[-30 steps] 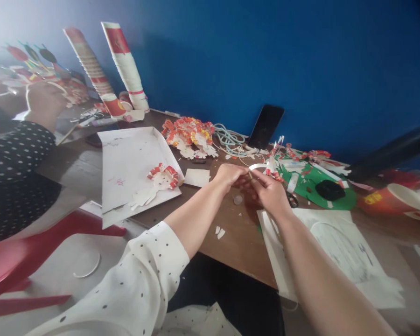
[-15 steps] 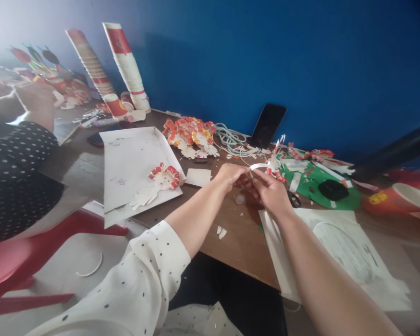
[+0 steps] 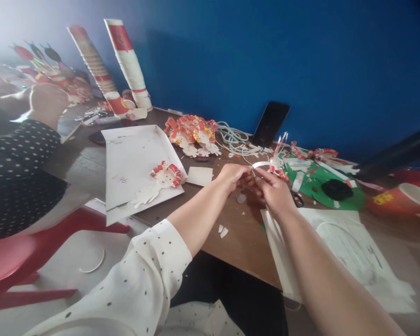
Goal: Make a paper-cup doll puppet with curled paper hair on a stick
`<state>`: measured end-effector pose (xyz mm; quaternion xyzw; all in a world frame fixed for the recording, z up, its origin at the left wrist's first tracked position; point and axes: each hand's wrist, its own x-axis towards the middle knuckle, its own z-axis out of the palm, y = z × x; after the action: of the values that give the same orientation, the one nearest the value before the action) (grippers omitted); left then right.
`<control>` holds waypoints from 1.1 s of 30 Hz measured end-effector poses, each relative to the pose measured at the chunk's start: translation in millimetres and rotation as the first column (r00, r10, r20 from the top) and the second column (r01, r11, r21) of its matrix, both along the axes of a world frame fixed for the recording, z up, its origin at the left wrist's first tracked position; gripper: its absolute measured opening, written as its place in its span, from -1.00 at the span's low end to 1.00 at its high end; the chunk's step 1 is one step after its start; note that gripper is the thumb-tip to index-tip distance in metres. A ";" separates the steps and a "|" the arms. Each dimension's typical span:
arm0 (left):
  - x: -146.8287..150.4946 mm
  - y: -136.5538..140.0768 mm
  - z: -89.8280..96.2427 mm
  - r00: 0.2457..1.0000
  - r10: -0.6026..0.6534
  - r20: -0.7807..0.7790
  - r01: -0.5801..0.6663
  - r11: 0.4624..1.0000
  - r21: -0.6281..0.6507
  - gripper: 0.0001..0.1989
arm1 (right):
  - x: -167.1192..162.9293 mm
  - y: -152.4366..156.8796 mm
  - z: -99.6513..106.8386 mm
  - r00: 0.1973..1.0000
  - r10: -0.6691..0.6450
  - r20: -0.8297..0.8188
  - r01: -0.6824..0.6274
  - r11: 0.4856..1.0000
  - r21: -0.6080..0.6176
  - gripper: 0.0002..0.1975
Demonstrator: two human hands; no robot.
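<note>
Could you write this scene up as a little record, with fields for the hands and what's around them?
Left hand: close beside the right hand, partly hidden
Right hand: at a curved white strip, exact grip unclear
White sheet: bears one paper figure
Behind: heap of paper pieces; black phone propped at the blue wall
Picture's left: another person's dark dotted sleeve

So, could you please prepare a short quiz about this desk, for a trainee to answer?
1. How many tall paper-cup stacks stand by the blue wall? a) one b) two c) four
2. True or false: the smartphone lies flat on the green sheet.
3. Fill in: the left hand and right hand meet at a curved strip, coloured ____.

Key: 1: b. 2: false; the smartphone is propped up. 3: white.
</note>
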<state>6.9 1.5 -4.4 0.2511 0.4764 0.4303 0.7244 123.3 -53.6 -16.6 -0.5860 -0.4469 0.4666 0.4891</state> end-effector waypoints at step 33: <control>0.3 11.0 -15.9 0.994 -0.017 -0.112 0.017 1.000 0.000 -0.82 | -14.6 14.5 -0.3 0.934 -0.248 0.257 0.220 0.966 0.133 -0.66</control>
<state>7.2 12.5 -20.3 0.2793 0.5139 0.4095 0.7001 108.7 -39.1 -16.9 -0.6676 -0.4599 0.2969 0.5046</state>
